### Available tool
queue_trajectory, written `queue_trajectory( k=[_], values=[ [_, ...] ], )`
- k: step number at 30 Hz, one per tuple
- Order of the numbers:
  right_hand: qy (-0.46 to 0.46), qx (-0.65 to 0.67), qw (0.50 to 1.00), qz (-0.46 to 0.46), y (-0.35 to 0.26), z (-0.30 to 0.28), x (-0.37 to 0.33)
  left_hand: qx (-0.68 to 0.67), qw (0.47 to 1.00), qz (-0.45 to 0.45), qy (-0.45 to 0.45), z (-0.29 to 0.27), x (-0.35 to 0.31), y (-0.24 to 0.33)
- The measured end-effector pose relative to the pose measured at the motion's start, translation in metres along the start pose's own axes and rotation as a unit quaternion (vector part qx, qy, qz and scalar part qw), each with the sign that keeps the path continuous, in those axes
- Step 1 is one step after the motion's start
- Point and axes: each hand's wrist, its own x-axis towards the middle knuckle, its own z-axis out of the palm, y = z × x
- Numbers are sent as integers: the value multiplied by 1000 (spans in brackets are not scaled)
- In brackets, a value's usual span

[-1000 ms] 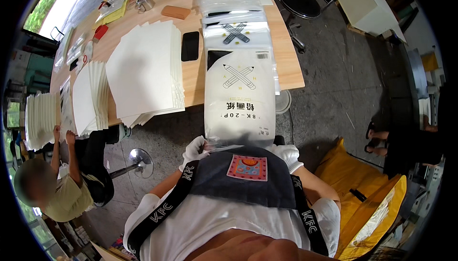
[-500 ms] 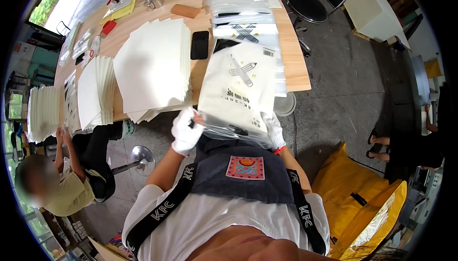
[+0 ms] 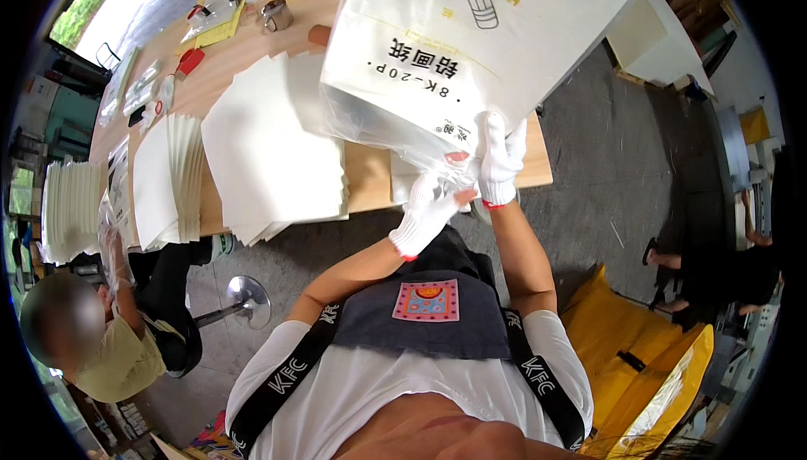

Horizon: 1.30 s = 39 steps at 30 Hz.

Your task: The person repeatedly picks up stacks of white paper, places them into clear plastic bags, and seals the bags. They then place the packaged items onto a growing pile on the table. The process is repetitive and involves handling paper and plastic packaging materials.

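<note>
A large clear plastic pack of white paper (image 3: 420, 56), printed with crossed pencils, is raised and tilted above the table's right part. My right hand (image 3: 502, 160), in a white knit glove with a red cuff, grips the pack's near edge. Close to it, my left hand (image 3: 424, 212) is in a matching glove with a bare fingertip showing. Its fingers are bunched at the loose plastic along the pack's near end; the glove and film hide what they pinch. The pack covers most of the pile of packs beneath it.
Fanned white paper stacks (image 3: 261, 149) stand on the wooden table (image 3: 370, 182), left of the pack. A metal mug (image 3: 275, 14) is farther back. At left a seated co-worker (image 3: 118, 334) handles plastic. A yellow sack (image 3: 622, 359) lies at right; another person (image 3: 723, 283) is beyond it.
The pack has risen from the table's near edge, toward the camera and away from my body. My left hand has moved right, close to my right hand, which has moved up.
</note>
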Motion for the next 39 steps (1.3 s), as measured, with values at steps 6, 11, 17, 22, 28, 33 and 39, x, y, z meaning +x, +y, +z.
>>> queue_trajectory(
  k=[6,11,17,22,28,33,39],
  values=[
    [-60,24,997,-46,-36,47,110,302,901,288,115,12,82,47],
    [-133,117,976,-123,-62,89,262,203,922,322,70,19,149,63],
    [-196,72,977,-40,-46,106,410,416,895,150,63,-3,170,16],
    [-195,-10,980,-23,67,112,470,415,898,-53,132,-36,156,-38],
    [-234,-453,840,183,303,42,500,374,896,-160,179,-57,135,-73],
    [-171,-266,917,243,324,24,489,362,892,-208,171,-52,122,-82],
    [-165,-130,954,215,288,3,459,479,856,-197,-12,-56,120,-67]
  ],
)
